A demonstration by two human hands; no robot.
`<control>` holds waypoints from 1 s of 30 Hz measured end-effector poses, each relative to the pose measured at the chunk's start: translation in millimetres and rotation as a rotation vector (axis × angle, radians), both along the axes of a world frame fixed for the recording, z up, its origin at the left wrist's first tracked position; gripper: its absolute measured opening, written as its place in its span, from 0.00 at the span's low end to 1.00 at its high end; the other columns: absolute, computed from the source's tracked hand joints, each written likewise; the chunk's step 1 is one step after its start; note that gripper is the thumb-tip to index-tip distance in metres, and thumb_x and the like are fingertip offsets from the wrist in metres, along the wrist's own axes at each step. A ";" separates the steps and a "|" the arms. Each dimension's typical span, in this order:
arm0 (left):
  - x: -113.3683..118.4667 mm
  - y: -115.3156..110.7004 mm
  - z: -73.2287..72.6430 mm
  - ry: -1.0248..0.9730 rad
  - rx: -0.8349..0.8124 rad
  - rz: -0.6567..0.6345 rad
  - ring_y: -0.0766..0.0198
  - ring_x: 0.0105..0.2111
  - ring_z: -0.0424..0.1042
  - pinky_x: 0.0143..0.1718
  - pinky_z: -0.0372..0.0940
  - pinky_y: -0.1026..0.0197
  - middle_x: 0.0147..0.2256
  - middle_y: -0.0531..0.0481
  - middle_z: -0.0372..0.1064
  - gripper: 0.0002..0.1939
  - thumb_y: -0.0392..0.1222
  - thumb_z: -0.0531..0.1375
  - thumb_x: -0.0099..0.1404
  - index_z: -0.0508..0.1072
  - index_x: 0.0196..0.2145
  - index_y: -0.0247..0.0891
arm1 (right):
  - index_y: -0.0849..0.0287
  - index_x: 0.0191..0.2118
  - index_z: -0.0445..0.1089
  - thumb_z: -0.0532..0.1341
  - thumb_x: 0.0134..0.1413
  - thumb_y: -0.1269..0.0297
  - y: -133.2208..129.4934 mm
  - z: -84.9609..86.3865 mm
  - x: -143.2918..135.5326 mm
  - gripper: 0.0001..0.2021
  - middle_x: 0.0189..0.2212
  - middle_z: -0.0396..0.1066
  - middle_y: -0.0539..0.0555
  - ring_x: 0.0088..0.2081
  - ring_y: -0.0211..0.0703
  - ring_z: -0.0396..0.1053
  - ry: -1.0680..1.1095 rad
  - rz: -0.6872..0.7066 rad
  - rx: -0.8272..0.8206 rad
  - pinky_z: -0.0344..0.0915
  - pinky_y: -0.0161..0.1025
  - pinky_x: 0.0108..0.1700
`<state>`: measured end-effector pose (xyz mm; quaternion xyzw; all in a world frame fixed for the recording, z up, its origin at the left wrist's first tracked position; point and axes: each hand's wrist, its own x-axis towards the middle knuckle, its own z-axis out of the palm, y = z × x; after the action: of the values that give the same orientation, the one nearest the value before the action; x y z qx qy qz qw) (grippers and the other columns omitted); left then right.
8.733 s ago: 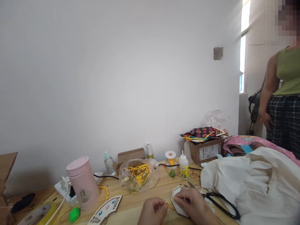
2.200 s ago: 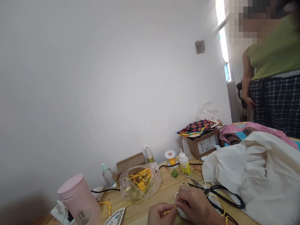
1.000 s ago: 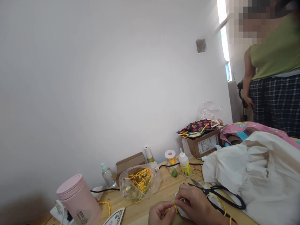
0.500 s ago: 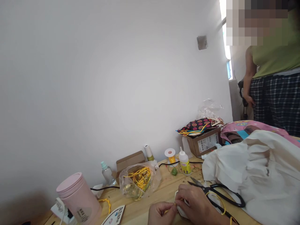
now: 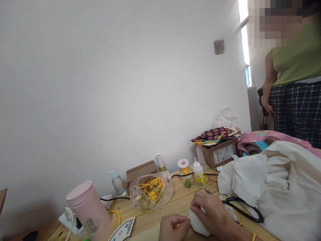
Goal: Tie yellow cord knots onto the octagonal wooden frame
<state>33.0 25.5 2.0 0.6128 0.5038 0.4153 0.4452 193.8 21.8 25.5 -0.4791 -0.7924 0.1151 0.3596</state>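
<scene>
At the bottom of the view, my left hand (image 5: 174,228) is closed in a pinch on a thin yellow cord (image 5: 178,225), of which only a short bit shows. Beside it, my right hand (image 5: 210,214) has its fingers closed on a flat white panel with a wooden edge (image 5: 199,223). Left fingertips meet the panel's left edge. Behind my right hand lie black-handled scissors (image 5: 247,211), their blades mostly covered. A yellow band (image 5: 254,237) shows near my right wrist.
A clear bag of yellow cords (image 5: 152,190), a glue bottle (image 5: 199,175) and a yellow cord spool (image 5: 184,167) stand behind. Left are a pink canister (image 5: 87,211) and a printed fan-shaped piece (image 5: 123,231). White cloth (image 5: 271,177) lies right; a person (image 5: 296,67) stands beyond.
The view has shifted slightly, so things sit a little further right. More of the white panel shows beneath my right hand. The yellow cord loop over the scissors has dropped mostly out of sight.
</scene>
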 end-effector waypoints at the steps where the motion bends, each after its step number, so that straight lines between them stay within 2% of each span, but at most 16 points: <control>1: 0.4 -0.7 0.3 -0.014 -0.007 -0.002 0.57 0.24 0.70 0.26 0.63 0.63 0.22 0.44 0.74 0.12 0.47 0.62 0.42 0.76 0.19 0.33 | 0.58 0.26 0.67 0.54 0.49 0.72 -0.1 -0.2 0.0 0.07 0.25 0.66 0.49 0.28 0.37 0.62 -0.008 -0.003 0.003 0.52 0.31 0.29; 6: -0.2 -3.5 3.1 -0.054 -0.043 0.018 0.59 0.23 0.70 0.26 0.63 0.64 0.21 0.44 0.74 0.15 0.49 0.63 0.40 0.75 0.20 0.32 | 0.58 0.24 0.68 0.56 0.47 0.69 3.4 -0.1 3.3 0.06 0.24 0.67 0.49 0.28 0.38 0.62 0.062 -0.017 -0.031 0.53 0.32 0.29; 10: -0.9 -4.0 4.3 -0.017 -0.032 0.047 0.59 0.24 0.69 0.26 0.63 0.63 0.21 0.45 0.73 0.15 0.50 0.63 0.40 0.75 0.19 0.32 | 0.59 0.22 0.67 0.56 0.46 0.63 9.4 15.5 16.5 0.08 0.21 0.64 0.50 0.25 0.39 0.60 0.249 -0.025 -0.034 0.52 0.34 0.26; 14: -1.4 -3.0 1.9 -0.082 -0.015 0.076 0.58 0.25 0.69 0.27 0.63 0.63 0.22 0.44 0.74 0.15 0.49 0.63 0.40 0.75 0.20 0.32 | 0.58 0.17 0.57 0.56 0.41 0.48 6.1 38.3 41.5 0.19 0.16 0.53 0.47 0.19 0.36 0.52 0.731 0.160 -0.232 0.50 0.33 0.21; 17: -3.4 -1.0 -0.1 -0.127 -0.019 0.093 0.59 0.24 0.69 0.27 0.62 0.63 0.21 0.45 0.73 0.16 0.51 0.63 0.39 0.75 0.19 0.32 | 0.57 0.13 0.46 0.52 0.40 0.39 -0.3 51.3 64.0 0.26 0.13 0.43 0.46 0.17 0.36 0.47 1.010 0.344 -0.270 0.51 0.35 0.20; 18: -4.4 -0.2 -0.6 -0.140 -0.020 0.097 0.59 0.24 0.69 0.28 0.62 0.63 0.21 0.45 0.73 0.17 0.51 0.63 0.39 0.75 0.19 0.32 | 0.57 0.13 0.45 0.50 0.41 0.38 -1.3 54.3 69.7 0.27 0.13 0.42 0.46 0.17 0.36 0.46 1.071 0.399 -0.278 0.51 0.35 0.19; 20: -6.6 1.5 -1.5 -0.170 -0.038 0.095 0.60 0.24 0.68 0.27 0.61 0.64 0.21 0.46 0.73 0.18 0.52 0.64 0.39 0.75 0.19 0.31 | 0.56 0.13 0.50 0.48 0.43 0.38 -0.5 56.6 74.2 0.26 0.13 0.44 0.46 0.17 0.38 0.48 1.114 0.449 -0.283 0.51 0.35 0.19; 22: -8.3 2.8 -2.5 -0.213 -0.071 0.069 0.62 0.23 0.68 0.27 0.60 0.65 0.21 0.46 0.73 0.18 0.51 0.64 0.39 0.75 0.20 0.31 | 0.56 0.18 0.60 0.49 0.46 0.42 2.8 51.8 66.6 0.22 0.16 0.53 0.49 0.20 0.40 0.54 1.000 0.400 -0.289 0.54 0.36 0.22; 24: -9.2 3.3 -3.3 -0.242 -0.096 0.030 0.63 0.23 0.68 0.27 0.59 0.65 0.21 0.46 0.73 0.18 0.51 0.64 0.39 0.75 0.21 0.30 | 0.58 0.26 0.66 0.51 0.48 0.48 5.4 38.8 48.1 0.18 0.25 0.63 0.52 0.27 0.42 0.59 0.747 0.287 -0.312 0.56 0.37 0.28; 26: -9.2 2.7 -3.4 -0.236 -0.097 -0.011 0.63 0.24 0.68 0.27 0.59 0.65 0.22 0.46 0.73 0.18 0.50 0.64 0.40 0.75 0.21 0.30 | 0.60 0.29 0.68 0.54 0.45 0.52 4.6 21.4 25.1 0.16 0.27 0.66 0.54 0.29 0.44 0.61 0.493 0.216 -0.312 0.57 0.37 0.30; 28: -8.8 1.6 -2.7 -0.213 -0.086 -0.036 0.62 0.25 0.68 0.28 0.60 0.65 0.22 0.45 0.73 0.18 0.50 0.64 0.42 0.75 0.22 0.29 | 0.59 0.33 0.68 0.57 0.43 0.58 1.0 6.3 5.8 0.12 0.28 0.66 0.52 0.31 0.42 0.61 0.268 0.153 -0.224 0.56 0.35 0.33; 30: -8.3 0.5 -1.7 -0.196 -0.074 -0.035 0.61 0.25 0.68 0.29 0.61 0.64 0.23 0.45 0.73 0.17 0.50 0.63 0.42 0.75 0.22 0.30 | 0.57 0.31 0.69 0.58 0.43 0.63 -2.5 -2.0 -4.2 0.07 0.27 0.66 0.50 0.31 0.40 0.61 0.089 0.150 -0.143 0.54 0.32 0.33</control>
<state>24.7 26.0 0.3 0.5612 0.4620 0.4465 0.5218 189.6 19.3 23.5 -0.4372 -0.7992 0.2191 0.3496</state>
